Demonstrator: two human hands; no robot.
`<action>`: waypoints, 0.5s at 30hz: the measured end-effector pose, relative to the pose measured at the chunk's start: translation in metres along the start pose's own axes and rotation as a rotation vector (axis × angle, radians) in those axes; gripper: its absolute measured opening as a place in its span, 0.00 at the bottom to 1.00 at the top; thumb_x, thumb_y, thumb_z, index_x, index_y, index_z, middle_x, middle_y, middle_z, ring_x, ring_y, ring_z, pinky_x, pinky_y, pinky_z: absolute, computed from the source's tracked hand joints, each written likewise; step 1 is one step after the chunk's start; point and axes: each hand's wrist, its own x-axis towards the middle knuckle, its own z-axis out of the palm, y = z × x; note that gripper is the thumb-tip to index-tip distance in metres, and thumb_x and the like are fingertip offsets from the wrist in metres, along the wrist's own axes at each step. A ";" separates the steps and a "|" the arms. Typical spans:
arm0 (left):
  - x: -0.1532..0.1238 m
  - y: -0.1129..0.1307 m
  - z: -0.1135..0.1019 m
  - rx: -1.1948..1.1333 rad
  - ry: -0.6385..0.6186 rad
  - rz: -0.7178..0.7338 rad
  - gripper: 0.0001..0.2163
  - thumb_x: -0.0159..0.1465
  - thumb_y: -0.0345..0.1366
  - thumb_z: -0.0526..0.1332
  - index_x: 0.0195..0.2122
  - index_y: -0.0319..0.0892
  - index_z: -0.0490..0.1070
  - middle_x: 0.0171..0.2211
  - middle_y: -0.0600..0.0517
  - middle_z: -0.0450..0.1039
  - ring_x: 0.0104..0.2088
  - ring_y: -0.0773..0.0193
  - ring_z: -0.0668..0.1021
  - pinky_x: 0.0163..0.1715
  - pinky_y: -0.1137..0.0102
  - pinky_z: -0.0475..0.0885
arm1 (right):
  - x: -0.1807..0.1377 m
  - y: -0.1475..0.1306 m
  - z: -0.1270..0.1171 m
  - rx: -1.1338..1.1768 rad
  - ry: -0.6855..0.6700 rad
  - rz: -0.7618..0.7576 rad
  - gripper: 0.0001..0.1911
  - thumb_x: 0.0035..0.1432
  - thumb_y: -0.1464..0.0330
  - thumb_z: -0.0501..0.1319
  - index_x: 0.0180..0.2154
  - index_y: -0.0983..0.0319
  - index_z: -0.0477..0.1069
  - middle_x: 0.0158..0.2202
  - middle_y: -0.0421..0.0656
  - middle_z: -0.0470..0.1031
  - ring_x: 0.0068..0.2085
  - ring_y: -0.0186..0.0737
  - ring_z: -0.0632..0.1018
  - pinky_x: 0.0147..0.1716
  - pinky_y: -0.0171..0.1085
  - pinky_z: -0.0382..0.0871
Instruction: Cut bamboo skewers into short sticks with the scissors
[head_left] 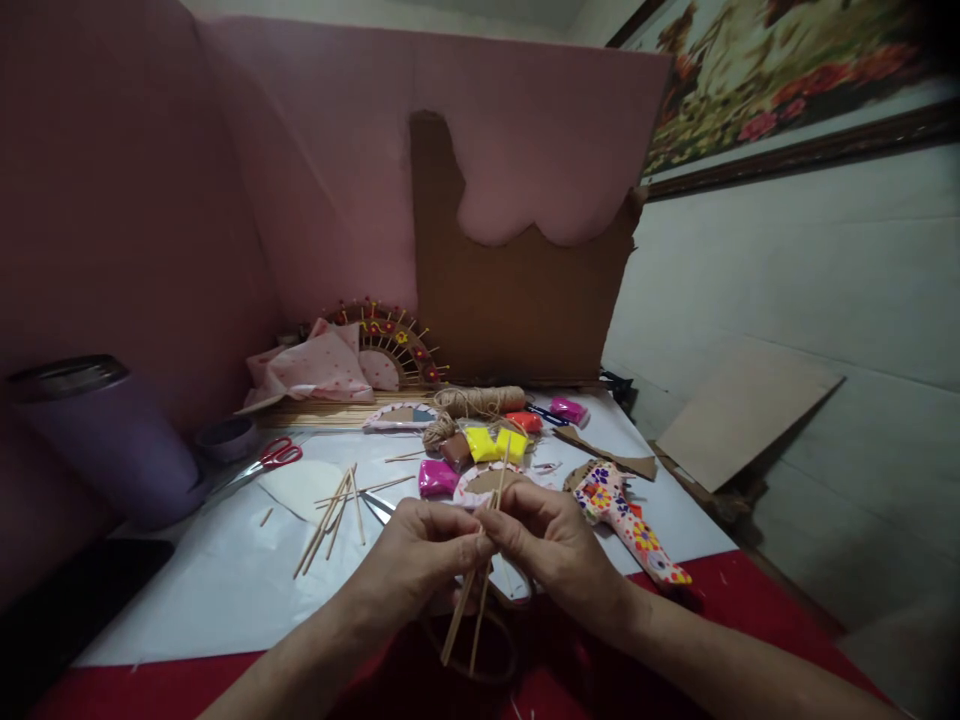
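My left hand (pixel 429 560) and my right hand (pixel 556 548) meet over the front of the table, fingertips pinched together. Thin wooden sticks (pixel 457 622) pass between them, sloping down toward me, with a tip rising above the right fingers. Which stick belongs to which hand is partly hidden by the fingers. Just behind the hands lies an oval cardboard piece (pixel 491 482) with a pink-white wrapped rim. To the left, several loose wooden sticks (pixel 328 525) lie crossed on the white sheet (pixel 217 560), near a pointed metal blade (pixel 377 506).
Red-handled scissors (pixel 280 453) and a purple tumbler (pixel 112 440) are at left. Yellow packets (pixel 496 444), a magenta packet (pixel 437 478) and a twine roll (pixel 480 401) sit behind. A flower-patterned piece (pixel 628 520) lies right. A decorated fan-shaped piece (pixel 401 340) leans against pink panels.
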 end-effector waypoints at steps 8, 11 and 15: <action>0.003 -0.006 -0.002 0.015 0.026 0.061 0.14 0.46 0.43 0.67 0.19 0.34 0.74 0.15 0.52 0.67 0.17 0.71 0.65 0.19 0.74 0.59 | -0.004 0.002 0.002 0.107 -0.048 0.228 0.18 0.58 0.57 0.57 0.25 0.63 0.61 0.19 0.34 0.65 0.16 0.25 0.66 0.14 0.26 0.58; 0.005 -0.003 -0.008 0.090 0.126 0.111 0.13 0.47 0.43 0.66 0.18 0.35 0.72 0.14 0.55 0.64 0.16 0.72 0.64 0.19 0.74 0.58 | -0.003 0.003 0.000 0.125 -0.013 0.263 0.17 0.58 0.56 0.57 0.27 0.63 0.62 0.20 0.34 0.66 0.15 0.25 0.66 0.12 0.25 0.57; 0.007 0.013 -0.040 0.489 0.452 0.254 0.14 0.53 0.45 0.59 0.21 0.38 0.72 0.17 0.53 0.67 0.18 0.69 0.66 0.20 0.73 0.60 | 0.002 0.005 -0.004 0.171 0.067 0.270 0.16 0.56 0.56 0.59 0.27 0.63 0.62 0.18 0.33 0.66 0.14 0.24 0.66 0.12 0.24 0.58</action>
